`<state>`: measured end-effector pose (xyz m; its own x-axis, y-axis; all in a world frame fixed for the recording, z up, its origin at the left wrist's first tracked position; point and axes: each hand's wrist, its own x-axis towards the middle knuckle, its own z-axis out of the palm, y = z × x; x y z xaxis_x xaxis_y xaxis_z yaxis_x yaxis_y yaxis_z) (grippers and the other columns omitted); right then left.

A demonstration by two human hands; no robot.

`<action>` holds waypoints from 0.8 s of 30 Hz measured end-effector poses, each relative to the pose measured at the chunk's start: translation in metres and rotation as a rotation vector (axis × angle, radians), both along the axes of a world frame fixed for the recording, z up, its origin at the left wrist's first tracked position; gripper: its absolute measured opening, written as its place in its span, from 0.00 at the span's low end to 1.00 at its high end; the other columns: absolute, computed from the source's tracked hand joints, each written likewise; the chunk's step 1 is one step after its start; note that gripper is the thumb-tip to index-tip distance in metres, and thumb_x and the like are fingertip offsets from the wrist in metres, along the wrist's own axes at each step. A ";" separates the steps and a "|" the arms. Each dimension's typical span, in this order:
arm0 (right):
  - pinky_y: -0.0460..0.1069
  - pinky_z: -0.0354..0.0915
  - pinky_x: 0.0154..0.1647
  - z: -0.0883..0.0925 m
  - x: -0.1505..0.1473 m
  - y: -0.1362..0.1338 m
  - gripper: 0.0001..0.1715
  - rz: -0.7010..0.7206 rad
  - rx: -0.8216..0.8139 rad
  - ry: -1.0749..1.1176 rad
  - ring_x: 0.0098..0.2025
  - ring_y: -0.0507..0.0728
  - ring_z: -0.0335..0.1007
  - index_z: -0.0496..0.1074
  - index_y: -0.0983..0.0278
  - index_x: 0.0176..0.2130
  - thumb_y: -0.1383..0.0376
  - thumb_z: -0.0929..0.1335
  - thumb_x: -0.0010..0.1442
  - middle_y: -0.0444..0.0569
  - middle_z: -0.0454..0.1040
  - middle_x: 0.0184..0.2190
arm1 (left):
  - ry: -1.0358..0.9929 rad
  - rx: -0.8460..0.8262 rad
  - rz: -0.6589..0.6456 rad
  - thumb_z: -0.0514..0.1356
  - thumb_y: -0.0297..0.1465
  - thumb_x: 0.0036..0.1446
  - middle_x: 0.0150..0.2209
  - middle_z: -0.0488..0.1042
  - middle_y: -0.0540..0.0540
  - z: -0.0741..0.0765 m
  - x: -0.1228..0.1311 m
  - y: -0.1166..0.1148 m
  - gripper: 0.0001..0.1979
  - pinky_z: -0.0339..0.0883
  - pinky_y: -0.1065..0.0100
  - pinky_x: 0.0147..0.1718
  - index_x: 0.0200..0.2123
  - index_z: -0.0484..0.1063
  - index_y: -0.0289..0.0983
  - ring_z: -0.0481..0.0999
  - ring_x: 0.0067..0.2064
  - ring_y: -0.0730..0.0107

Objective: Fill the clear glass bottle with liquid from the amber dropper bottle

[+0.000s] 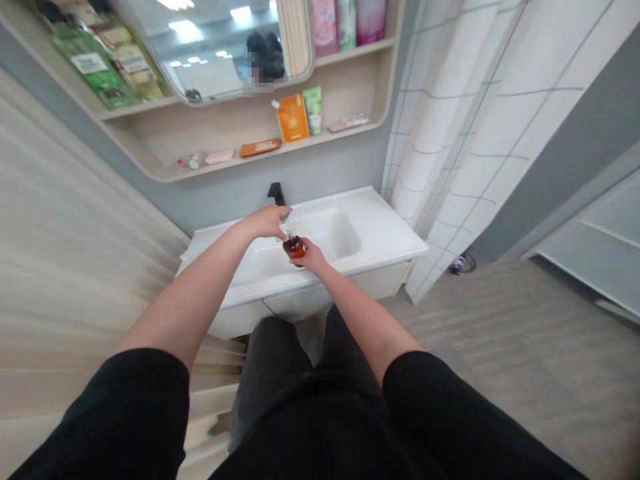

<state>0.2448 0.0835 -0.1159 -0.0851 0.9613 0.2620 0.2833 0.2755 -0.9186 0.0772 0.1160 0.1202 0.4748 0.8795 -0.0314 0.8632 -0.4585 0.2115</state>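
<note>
In the head view, my right hand (313, 257) is wrapped around an amber bottle (294, 247) with a dark neck, over the front of the white sink basin. My left hand (269, 222) is at the bottle's upper end, its thumb and fingers curved around a clear bottle top (285, 217). Whether this top is still joined to the neck is too small to tell. A black faucet (276, 193) rises just behind my left hand. The basin (345, 230) spreads beneath both hands.
A wall cabinet (240, 162) with a mirror (215, 47) hangs above the sink. On its lower shelf are an orange pouch (293, 119), a green tube (313, 110) and several small items. Curtains flank the sink, a white checked one (440, 147) at right.
</note>
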 end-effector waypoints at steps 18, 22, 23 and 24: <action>0.56 0.77 0.57 0.002 0.001 0.000 0.51 0.002 -0.013 -0.006 0.50 0.63 0.83 0.76 0.57 0.63 0.57 0.87 0.43 0.46 0.86 0.51 | 0.032 -0.011 -0.012 0.85 0.38 0.32 0.60 0.84 0.37 0.001 0.002 0.003 0.60 0.71 0.57 0.63 0.72 0.74 0.40 0.81 0.62 0.37; 0.55 0.76 0.57 0.001 0.000 0.000 0.51 0.006 -0.009 0.008 0.50 0.63 0.82 0.76 0.57 0.63 0.57 0.87 0.43 0.46 0.86 0.52 | 0.051 -0.004 0.001 0.83 0.37 0.37 0.61 0.83 0.35 0.001 0.000 -0.004 0.60 0.71 0.57 0.63 0.75 0.71 0.38 0.82 0.61 0.38; 0.55 0.76 0.57 0.001 0.000 0.000 0.52 0.010 -0.005 0.010 0.50 0.63 0.82 0.76 0.58 0.64 0.57 0.87 0.43 0.46 0.86 0.52 | 0.059 0.002 0.004 0.83 0.38 0.39 0.62 0.83 0.34 0.001 -0.001 -0.007 0.60 0.71 0.57 0.63 0.76 0.70 0.36 0.82 0.60 0.38; 0.56 0.75 0.57 0.000 0.000 0.000 0.53 0.015 0.000 0.012 0.50 0.63 0.82 0.76 0.59 0.64 0.57 0.88 0.43 0.47 0.86 0.52 | 0.068 0.009 0.005 0.82 0.38 0.42 0.62 0.82 0.33 0.000 -0.002 -0.010 0.59 0.71 0.57 0.63 0.77 0.68 0.35 0.83 0.60 0.39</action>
